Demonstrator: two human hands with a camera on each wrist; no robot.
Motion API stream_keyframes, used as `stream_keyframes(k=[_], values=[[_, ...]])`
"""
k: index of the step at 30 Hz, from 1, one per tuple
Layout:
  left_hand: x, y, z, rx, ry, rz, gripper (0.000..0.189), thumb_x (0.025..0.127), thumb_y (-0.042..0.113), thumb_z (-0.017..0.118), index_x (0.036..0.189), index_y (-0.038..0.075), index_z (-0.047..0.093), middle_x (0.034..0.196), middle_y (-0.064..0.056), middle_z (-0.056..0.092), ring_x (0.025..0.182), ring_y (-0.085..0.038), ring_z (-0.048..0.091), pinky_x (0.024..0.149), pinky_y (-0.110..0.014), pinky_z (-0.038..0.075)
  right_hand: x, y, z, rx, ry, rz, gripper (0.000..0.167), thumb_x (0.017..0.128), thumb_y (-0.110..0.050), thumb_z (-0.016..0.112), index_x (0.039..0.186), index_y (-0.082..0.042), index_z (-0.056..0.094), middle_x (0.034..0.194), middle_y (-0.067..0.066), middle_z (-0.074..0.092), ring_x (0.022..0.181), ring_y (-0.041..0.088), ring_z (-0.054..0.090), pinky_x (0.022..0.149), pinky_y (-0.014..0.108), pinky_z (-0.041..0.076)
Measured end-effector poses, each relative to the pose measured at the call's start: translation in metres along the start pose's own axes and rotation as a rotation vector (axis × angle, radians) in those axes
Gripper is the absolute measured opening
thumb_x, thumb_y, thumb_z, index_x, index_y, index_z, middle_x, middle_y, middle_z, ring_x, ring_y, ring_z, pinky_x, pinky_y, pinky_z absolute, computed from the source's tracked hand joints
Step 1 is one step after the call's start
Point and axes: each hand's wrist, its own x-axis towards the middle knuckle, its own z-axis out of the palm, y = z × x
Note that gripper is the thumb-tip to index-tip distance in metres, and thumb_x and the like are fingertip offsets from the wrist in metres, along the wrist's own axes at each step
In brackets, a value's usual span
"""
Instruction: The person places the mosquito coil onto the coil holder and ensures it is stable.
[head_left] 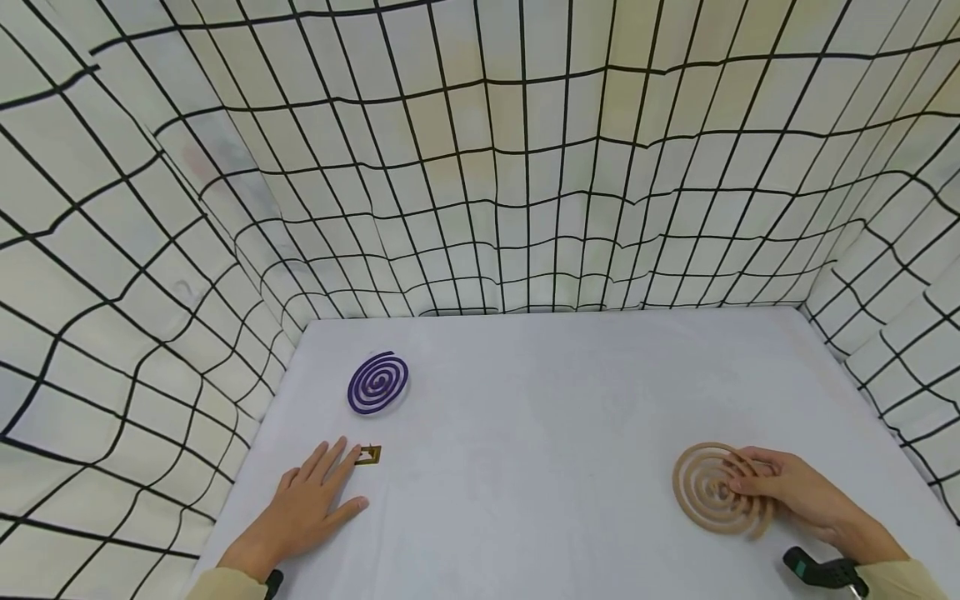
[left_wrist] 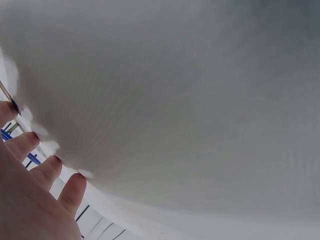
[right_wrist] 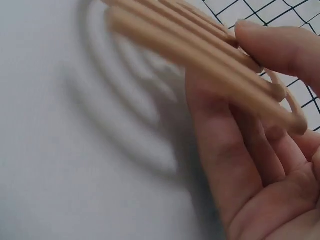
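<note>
My right hand (head_left: 806, 492) pinches a tan mosquito coil (head_left: 678, 485) between thumb and fingers at the right side of the table. Close up in the right wrist view, the coil (right_wrist: 200, 72) is tilted and held off the cloth, casting a ringed shadow. At the left, my left hand (head_left: 303, 508) lies palm down with its fingers straight and spread. Its index fingertip touches a small brass-coloured metal coil stand (head_left: 377, 455), partly covered by that finger. Beyond the fingertips lies a purple mosquito coil (head_left: 377, 383) on the table.
A white cloth covers the table (head_left: 540, 433). White walls with a black grid net (head_left: 525, 200) rise behind the table and along both sides. A dark wrist device (head_left: 825, 573) sits at the right sleeve.
</note>
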Motion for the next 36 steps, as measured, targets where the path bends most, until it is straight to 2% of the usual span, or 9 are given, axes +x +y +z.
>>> stream_keyframes(k=[7, 14, 21, 27, 33, 36], values=[[-0.003, 0.001, -0.001, -0.007, -0.005, -0.004, 0.08, 0.097, 0.062, 0.059, 0.156, 0.01, 0.045, 0.164, -0.02, 0.041, 0.151, -0.048, 0.037, 0.104, -0.069, 0.041, 0.007, -0.004, 0.003, 0.057, 0.032, -0.001, 0.06, 0.104, -0.008, 0.059, 0.151, 0.017, 0.031, 0.118, -0.01, 0.074, 0.108, 0.005, 0.072, 0.091, 0.025, 0.06], [-0.005, -0.001, 0.001, -0.006, 0.0, -0.003, 0.08, 0.097, 0.062, 0.06, 0.156, 0.011, 0.046, 0.164, -0.019, 0.042, 0.151, -0.047, 0.038, 0.104, -0.069, 0.041, 0.013, -0.009, 0.01, 0.029, 0.084, -0.003, 0.073, 0.103, -0.01, 0.062, 0.151, 0.024, 0.02, 0.114, -0.012, 0.075, 0.104, 0.002, 0.071, 0.09, 0.023, 0.059], [-0.006, -0.001, 0.002, -0.007, -0.005, -0.009, 0.081, 0.097, 0.065, 0.058, 0.157, 0.012, 0.045, 0.165, -0.018, 0.04, 0.152, -0.047, 0.037, 0.105, -0.07, 0.04, 0.021, -0.014, 0.019, 0.056, 0.153, -0.015, 0.066, 0.101, -0.008, 0.065, 0.151, 0.02, 0.03, 0.111, -0.015, 0.075, 0.103, -0.002, 0.068, 0.088, 0.02, 0.058], [-0.005, -0.003, 0.004, -0.005, -0.001, -0.006, 0.081, 0.097, 0.065, 0.057, 0.157, 0.012, 0.044, 0.166, -0.018, 0.04, 0.152, -0.047, 0.036, 0.105, -0.07, 0.04, 0.028, -0.022, 0.028, 0.057, 0.193, -0.029, 0.07, 0.101, -0.01, 0.065, 0.153, 0.019, 0.027, 0.11, -0.016, 0.074, 0.102, -0.004, 0.067, 0.086, 0.019, 0.057], [-0.006, -0.003, 0.006, 0.003, -0.001, -0.009, 0.081, 0.098, 0.066, 0.056, 0.158, 0.012, 0.043, 0.166, -0.018, 0.039, 0.152, -0.046, 0.036, 0.105, -0.07, 0.039, 0.034, -0.032, 0.035, 0.066, 0.187, -0.052, 0.049, 0.101, -0.009, 0.065, 0.143, 0.007, 0.046, 0.106, -0.012, 0.074, 0.097, 0.0, 0.069, 0.083, 0.021, 0.059], [-0.006, -0.003, 0.006, -0.003, 0.001, -0.01, 0.08, 0.098, 0.065, 0.056, 0.158, 0.013, 0.043, 0.166, -0.018, 0.039, 0.153, -0.046, 0.035, 0.106, -0.07, 0.039, 0.037, -0.036, 0.038, 0.09, 0.179, -0.067, 0.048, 0.101, -0.008, 0.065, 0.143, 0.007, 0.046, 0.106, -0.011, 0.075, 0.097, 0.001, 0.07, 0.083, 0.022, 0.059]])
